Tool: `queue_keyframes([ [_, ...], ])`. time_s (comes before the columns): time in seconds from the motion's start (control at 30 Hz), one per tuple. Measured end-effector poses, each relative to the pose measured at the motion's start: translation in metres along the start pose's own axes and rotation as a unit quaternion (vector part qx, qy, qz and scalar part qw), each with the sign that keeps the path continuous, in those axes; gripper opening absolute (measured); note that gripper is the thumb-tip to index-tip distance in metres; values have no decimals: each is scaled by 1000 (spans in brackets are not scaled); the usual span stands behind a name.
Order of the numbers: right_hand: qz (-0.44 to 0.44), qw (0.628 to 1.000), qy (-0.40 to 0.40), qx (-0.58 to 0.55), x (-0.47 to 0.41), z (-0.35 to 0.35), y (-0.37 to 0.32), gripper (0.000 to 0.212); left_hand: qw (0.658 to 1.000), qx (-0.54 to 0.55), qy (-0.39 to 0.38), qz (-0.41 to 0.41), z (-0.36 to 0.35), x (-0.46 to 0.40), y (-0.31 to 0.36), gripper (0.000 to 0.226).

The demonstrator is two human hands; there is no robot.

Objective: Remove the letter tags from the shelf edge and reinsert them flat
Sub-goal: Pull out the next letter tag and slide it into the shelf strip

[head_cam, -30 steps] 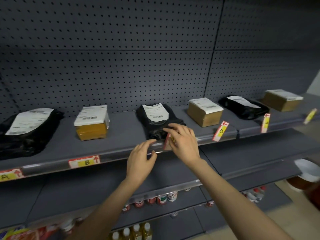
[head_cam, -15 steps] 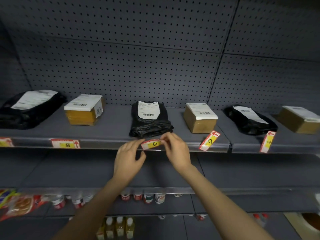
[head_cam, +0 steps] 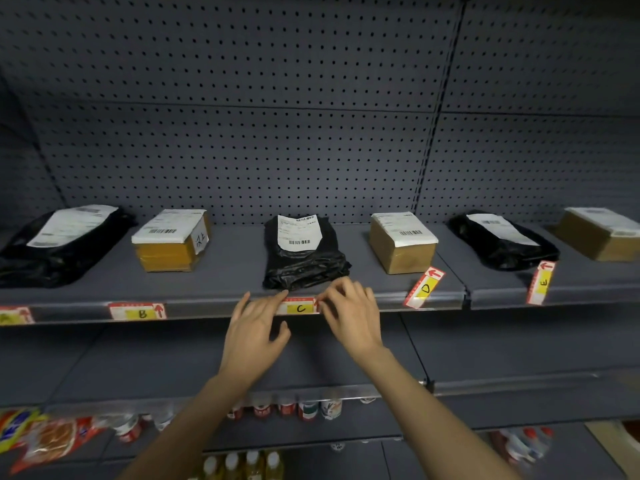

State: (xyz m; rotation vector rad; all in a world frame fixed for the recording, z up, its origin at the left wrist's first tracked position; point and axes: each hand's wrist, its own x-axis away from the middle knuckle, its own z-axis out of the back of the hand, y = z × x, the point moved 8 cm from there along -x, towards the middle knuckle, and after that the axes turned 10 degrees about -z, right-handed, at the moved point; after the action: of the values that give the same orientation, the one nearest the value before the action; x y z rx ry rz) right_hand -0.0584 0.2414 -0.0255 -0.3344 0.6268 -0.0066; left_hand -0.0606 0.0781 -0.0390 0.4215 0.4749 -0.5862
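C tag (head_cam: 300, 308) is lying level in the shelf edge rail (head_cam: 207, 308), directly below the black bagged parcel (head_cam: 304, 254); step in hand looks like seating it flat; left hand (head_cam: 254, 332) has fingers spread, fingertips pressing on the tag's left end, nothing gripped; right hand (head_cam: 351, 315) is loosely curled, fingertips at the tag's right end over the red arrow, can't tell whether it's pinching the corner or just pushing; to finish well: press both ends evenly so top and bottom edges sit behind the rail lips, then run a finger along the length to check no corner is popped out; don't push one end harder, it'll probably skew or buckle since the tag looks like thin card; keep the letter upright and centred under its parcel; B tag (head_cam: 138, 311) to the left already sits flat in the rail, as does the partly cut-off tag at far left (head_cam: 14, 315); D tag (head_cam: 424, 288) and E tag (head_cam: 541, 283) stick up tilted from the edge, so those are still to do; my read is roughly halfway through; next move calls for shifting right to D, pulling it clear before reinserting rather than twisting it in place.
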Motion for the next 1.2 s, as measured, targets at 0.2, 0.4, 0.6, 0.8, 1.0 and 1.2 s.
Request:
queue_keyframes([
  [0.2,27,999,24,33,11,16,14,16,999,-28,27,-12,-1,-7,12,47],
  [0.4,-22,995,76,66,9,62,64,22,997,42,35,-53,-28,-37,76,60],
  [0.6,-64,992,60,94,7,88,120,37,992,69,-14,-108,-75,-56,140,55],
  [0.8,-87,995,27,44,-1,98,174,34,991,110,-17,-81,-106,-68,176,53],
  [1.0,-23,999,-27,7,-19,94,196,31,995,92,21,-22,-116,-74,187,52],
  [1.2,-31,996,-35,-78,-28,90,218,7,995,62,62,38,-120,-69,186,54],
])
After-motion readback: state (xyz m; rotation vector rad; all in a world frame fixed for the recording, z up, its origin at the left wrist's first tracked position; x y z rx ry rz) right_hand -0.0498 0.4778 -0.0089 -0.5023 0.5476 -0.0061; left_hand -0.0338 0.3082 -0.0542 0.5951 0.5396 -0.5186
